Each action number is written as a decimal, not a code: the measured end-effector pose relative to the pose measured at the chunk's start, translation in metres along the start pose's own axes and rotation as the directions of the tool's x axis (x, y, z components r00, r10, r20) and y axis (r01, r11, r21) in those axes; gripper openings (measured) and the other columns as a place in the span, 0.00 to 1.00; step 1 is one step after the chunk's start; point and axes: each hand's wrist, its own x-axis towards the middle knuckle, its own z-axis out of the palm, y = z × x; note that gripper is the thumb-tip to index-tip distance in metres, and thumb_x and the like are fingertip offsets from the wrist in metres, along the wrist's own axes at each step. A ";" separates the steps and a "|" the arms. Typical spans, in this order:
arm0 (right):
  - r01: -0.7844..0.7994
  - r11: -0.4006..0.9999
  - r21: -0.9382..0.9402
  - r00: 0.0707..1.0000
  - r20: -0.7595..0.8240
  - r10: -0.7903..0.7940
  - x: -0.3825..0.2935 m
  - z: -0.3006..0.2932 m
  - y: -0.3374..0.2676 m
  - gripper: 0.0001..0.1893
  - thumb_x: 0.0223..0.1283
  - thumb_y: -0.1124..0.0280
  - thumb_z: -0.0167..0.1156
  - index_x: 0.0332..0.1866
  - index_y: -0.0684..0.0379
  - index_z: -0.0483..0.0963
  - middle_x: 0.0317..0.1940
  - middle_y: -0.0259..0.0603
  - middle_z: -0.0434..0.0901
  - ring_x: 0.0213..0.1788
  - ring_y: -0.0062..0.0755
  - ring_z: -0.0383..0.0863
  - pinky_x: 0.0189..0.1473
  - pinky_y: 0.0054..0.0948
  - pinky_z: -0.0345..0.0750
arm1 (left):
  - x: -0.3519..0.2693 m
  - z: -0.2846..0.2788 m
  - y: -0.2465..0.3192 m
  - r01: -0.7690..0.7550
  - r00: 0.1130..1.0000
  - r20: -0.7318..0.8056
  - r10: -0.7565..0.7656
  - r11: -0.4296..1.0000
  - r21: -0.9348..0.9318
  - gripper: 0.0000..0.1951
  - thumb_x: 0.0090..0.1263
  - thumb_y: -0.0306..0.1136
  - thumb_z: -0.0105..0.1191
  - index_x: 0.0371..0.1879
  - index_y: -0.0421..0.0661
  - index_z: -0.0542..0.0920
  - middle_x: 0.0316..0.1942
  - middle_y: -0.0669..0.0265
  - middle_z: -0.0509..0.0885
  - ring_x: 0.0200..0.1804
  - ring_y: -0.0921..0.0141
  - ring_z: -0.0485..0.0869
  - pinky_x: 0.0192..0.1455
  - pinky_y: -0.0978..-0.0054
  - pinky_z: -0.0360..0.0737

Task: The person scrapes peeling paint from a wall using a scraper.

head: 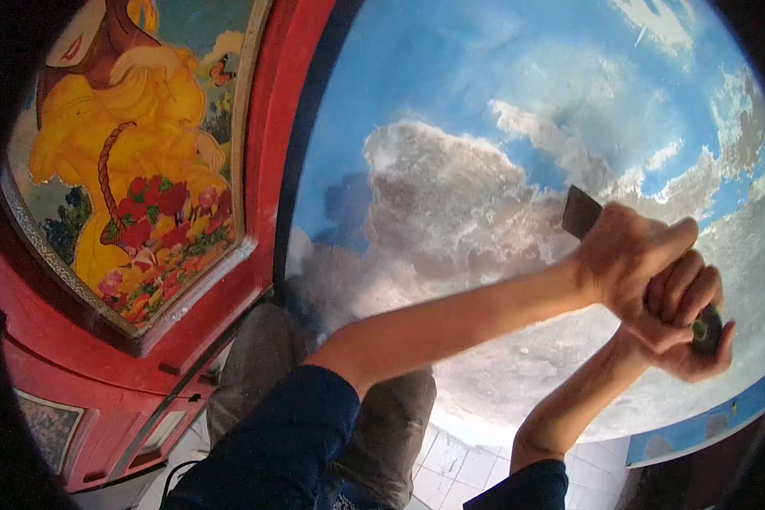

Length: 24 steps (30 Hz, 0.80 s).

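Both hands are at the right, in front of a large surface painted with blue sky and clouds. My left hand is curled, and a dark flat, square-ended piece juts out beyond its wrist side. Just below and behind it, my right hand is partly hidden, its fingers around a dark rounded end. Whether the flat piece and the rounded end belong to one tool is hidden by the hands. Whether the flat piece touches the painted surface cannot be told.
A red framed panel at the left holds a painting of a figure in yellow with a flower basket. A dark strip borders the sky surface. My knees are below, over white floor tiles. A blue painted band lies lower right.
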 end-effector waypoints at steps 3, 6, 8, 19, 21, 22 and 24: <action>0.008 0.999 0.047 0.994 0.106 -0.013 -0.004 0.002 -0.006 0.17 0.51 0.56 0.48 0.37 0.61 0.62 0.20 0.42 0.63 0.21 0.34 0.67 0.27 0.31 0.70 | 0.000 -0.002 0.000 -0.025 0.998 -0.067 0.018 0.994 -0.103 0.36 0.36 0.72 0.49 0.16 0.44 0.66 0.08 0.64 0.69 0.09 0.65 0.71 0.11 0.73 0.68; 0.104 0.985 0.141 0.978 0.168 -0.127 -0.007 0.001 -0.005 0.19 0.53 0.58 0.49 0.42 0.63 0.64 0.22 0.44 0.65 0.21 0.37 0.69 0.26 0.32 0.71 | -0.005 -0.004 0.006 -0.044 0.998 0.041 0.046 0.998 -0.048 0.37 0.35 0.73 0.50 0.18 0.43 0.66 0.09 0.64 0.70 0.11 0.65 0.73 0.13 0.73 0.70; 0.068 0.992 0.106 0.954 0.283 -0.095 -0.005 0.010 -0.009 0.18 0.55 0.59 0.50 0.42 0.66 0.65 0.23 0.43 0.66 0.22 0.33 0.69 0.26 0.30 0.71 | -0.002 -0.009 0.007 -0.014 0.999 0.033 0.016 0.998 -0.060 0.37 0.35 0.73 0.51 0.18 0.43 0.66 0.09 0.63 0.70 0.11 0.64 0.73 0.13 0.72 0.69; -0.146 0.974 -0.172 0.969 -0.225 0.105 0.000 0.032 -0.004 0.20 0.47 0.50 0.41 0.13 0.53 0.51 0.11 0.34 0.54 0.16 0.25 0.56 0.21 0.22 0.56 | -0.005 -0.010 -0.006 0.053 0.998 0.019 -0.053 0.999 0.008 0.37 0.34 0.72 0.50 0.17 0.42 0.64 0.09 0.63 0.68 0.10 0.63 0.71 0.12 0.70 0.67; -0.197 0.973 -0.117 0.975 0.076 0.207 0.000 0.029 -0.008 0.20 0.47 0.50 0.42 0.13 0.53 0.51 0.12 0.34 0.54 0.17 0.24 0.57 0.22 0.22 0.57 | -0.005 -0.007 -0.005 0.028 1.000 0.007 -0.027 0.998 -0.052 0.37 0.33 0.72 0.51 0.17 0.42 0.65 0.09 0.63 0.69 0.10 0.62 0.71 0.12 0.69 0.67; -0.122 0.992 0.035 0.988 0.097 0.118 -0.005 0.017 -0.011 0.20 0.48 0.51 0.42 0.13 0.54 0.51 0.13 0.35 0.55 0.17 0.24 0.57 0.23 0.22 0.57 | -0.004 -0.004 0.002 0.003 0.998 0.059 -0.001 1.000 -0.020 0.37 0.33 0.72 0.52 0.17 0.42 0.65 0.09 0.63 0.69 0.10 0.62 0.71 0.12 0.69 0.67; -0.081 0.996 0.022 0.996 -0.022 0.082 -0.010 0.015 -0.013 0.20 0.47 0.50 0.43 0.13 0.54 0.51 0.13 0.35 0.55 0.17 0.23 0.57 0.22 0.23 0.58 | -0.006 -0.003 0.001 0.010 0.998 0.066 -0.010 1.000 -0.003 0.37 0.33 0.71 0.51 0.17 0.42 0.65 0.09 0.62 0.69 0.10 0.62 0.71 0.12 0.69 0.67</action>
